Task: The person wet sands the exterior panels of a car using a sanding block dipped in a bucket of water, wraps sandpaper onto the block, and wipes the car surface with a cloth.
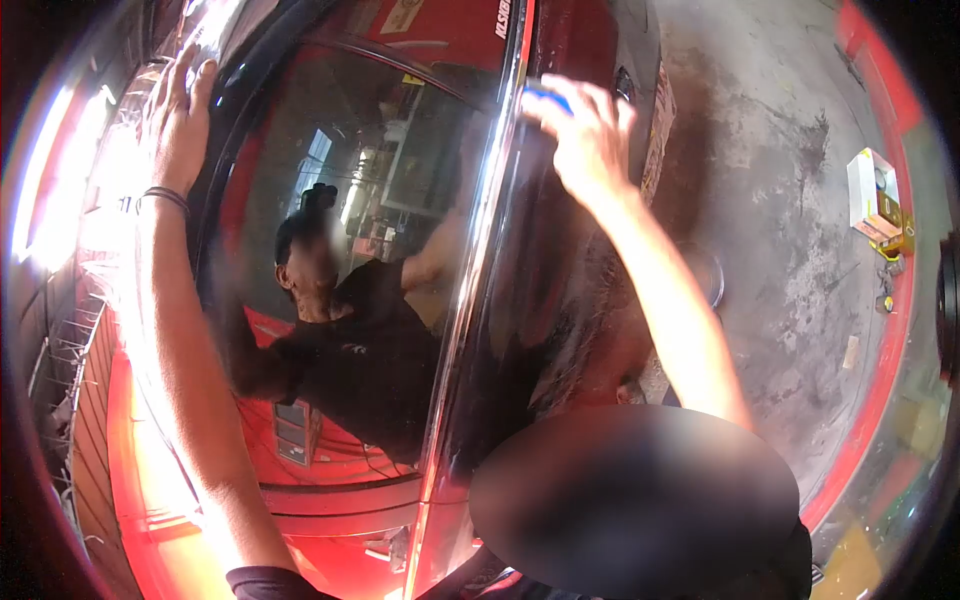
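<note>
R hand point(592, 130), upper centre: thumb & fingers pinching a small blue item point(548, 98), partly covered by the fingers, so its exact shape can't be told. The item is right by the chrome strip point(466, 300) running along the base of a car's side window point(420, 150); can't tell if the two touch. R forearm comes up from lower right, over the dark door panel point(515, 340) & the floor beyond.

L hand point(182, 110), upper left: fingers extended, slightly parted, laid along the car's roof edge beside the window; glare blurs the fingertips. Dark band point(165, 196) on L wrist; short dark sleeve point(270, 583) at the bottom of that arm.

Btwn the arms: the window, tinted & shiny, w/ a reflection point(375, 320) of a person in a dark tee, plus red areas & a bright window shape. White lettering near the top of the chrome strip, partly cut off.

Lower centre-right: a large blurred oval point(635, 500), contents unreadable.

Far right: grey, stained concrete floor point(780, 150), a red band point(885, 330) curving along its edge, w/ white & yellow boxes point(875, 195) near it. Far left: v. bright light, washed out
</note>
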The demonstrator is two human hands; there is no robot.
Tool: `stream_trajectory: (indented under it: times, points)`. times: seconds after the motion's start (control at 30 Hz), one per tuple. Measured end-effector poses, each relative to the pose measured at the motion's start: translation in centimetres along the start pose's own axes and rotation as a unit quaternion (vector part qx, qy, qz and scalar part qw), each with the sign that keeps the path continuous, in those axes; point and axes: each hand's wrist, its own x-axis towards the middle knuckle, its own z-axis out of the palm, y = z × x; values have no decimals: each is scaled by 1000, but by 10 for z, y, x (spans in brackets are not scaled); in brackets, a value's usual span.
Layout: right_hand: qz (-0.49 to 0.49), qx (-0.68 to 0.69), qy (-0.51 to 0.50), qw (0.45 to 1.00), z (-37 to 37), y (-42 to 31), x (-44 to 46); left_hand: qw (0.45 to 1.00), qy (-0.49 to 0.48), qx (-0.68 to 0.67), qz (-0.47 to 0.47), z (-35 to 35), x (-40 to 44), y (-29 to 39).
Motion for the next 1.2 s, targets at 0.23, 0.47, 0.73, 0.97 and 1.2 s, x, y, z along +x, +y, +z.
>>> stream_trajectory:
  times: [0.23,0.47,0.73,0.97,1.2]
  points:
    - [28,29,-12,999,7,4,-14,999,-26,-30,-35,-12,-8,22]
    - [4,26,-11,1000,16,54,84,994,-62,-42,-75,-33,-6,45]
    - [10,45,-53,998,5,52,84,989,-105,16,-106,-45,-7,63]
    - [44,95,-56,993,14,61,73,981,-124,17,-146,-50,-4,67]
    - [115,129,13,985,66,139,206,978,-135,64,-143,-55,-7,66]
